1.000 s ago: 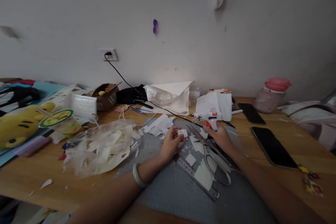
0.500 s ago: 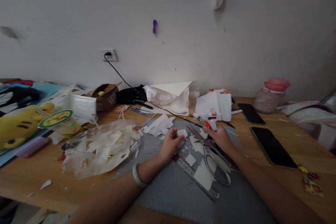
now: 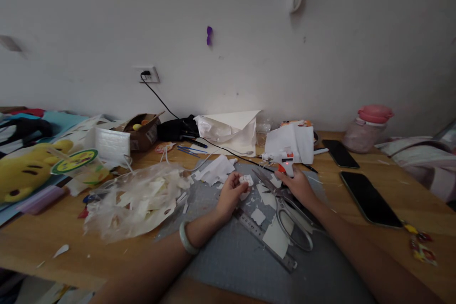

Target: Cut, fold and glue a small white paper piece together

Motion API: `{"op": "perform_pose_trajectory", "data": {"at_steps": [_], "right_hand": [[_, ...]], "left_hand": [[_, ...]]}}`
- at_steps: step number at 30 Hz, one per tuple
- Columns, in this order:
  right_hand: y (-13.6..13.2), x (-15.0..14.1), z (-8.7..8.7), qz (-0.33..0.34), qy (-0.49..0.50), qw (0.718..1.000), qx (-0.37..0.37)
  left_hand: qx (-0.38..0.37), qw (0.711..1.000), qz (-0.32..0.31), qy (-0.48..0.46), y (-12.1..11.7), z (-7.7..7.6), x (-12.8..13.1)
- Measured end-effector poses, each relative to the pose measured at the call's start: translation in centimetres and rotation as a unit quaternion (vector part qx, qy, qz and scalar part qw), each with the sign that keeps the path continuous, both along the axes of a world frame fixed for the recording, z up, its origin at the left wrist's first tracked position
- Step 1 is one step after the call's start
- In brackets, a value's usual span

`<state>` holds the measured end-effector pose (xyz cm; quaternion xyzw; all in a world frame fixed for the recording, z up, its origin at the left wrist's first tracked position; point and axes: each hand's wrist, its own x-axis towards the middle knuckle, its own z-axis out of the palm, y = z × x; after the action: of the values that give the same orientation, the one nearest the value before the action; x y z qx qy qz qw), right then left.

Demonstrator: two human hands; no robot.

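My left hand [image 3: 231, 195] is closed, pinching a small white piece of paper [image 3: 246, 180] between thumb and fingers above the cutting mat. Wrapped round the handle of a white and orange hot glue gun [image 3: 288, 166] is my right hand [image 3: 295, 184]; a red light glows on the gun and its nozzle points left. Large scissors [image 3: 281, 204] lie partly open between my forearms. Under them are a steel ruler [image 3: 263, 240] and white paper scraps [image 3: 258, 216]. All these rest on the grey cutting mat [image 3: 228, 261].
A clear plastic bag of scraps [image 3: 142, 199] lies left of the mat. Two phones [image 3: 370, 199] and a pink-lidded jar [image 3: 366, 128] stand to the right. Along the wall are a cardboard box [image 3: 144, 135] and a black cord [image 3: 162, 99]. A yellow plush toy [image 3: 24, 171] lies far left.
The white piece in my left hand has turned slightly and sits a little lower. My right hand keeps its grip on the glue gun; the rest stays in place.
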<state>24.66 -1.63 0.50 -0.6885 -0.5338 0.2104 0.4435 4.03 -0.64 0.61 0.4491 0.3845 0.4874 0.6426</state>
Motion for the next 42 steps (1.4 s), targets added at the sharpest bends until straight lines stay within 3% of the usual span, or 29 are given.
{"op": "perform_pose_trajectory", "data": {"at_steps": [9, 22, 29, 42], "right_hand": [[0.18, 0.09, -0.26, -0.003, -0.004, 1.0, -0.001], [0.16, 0.05, -0.22, -0.019, -0.015, 1.0, -0.008], [0.0, -0.04, -0.12, -0.005, -0.016, 1.0, -0.012], [0.01, 0.07, -0.35, 0.013, -0.015, 1.0, 0.003]], "left_hand": [[-0.019, 0.999, -0.005, 0.028, 0.22, -0.27, -0.14], [-0.033, 0.999, 0.006, -0.001, 0.51, -0.6, -0.05], [-0.04, 0.998, 0.021, -0.043, 0.45, -0.57, 0.02], [-0.029, 0.999, 0.017, -0.021, 0.67, -0.94, -0.2]]}}
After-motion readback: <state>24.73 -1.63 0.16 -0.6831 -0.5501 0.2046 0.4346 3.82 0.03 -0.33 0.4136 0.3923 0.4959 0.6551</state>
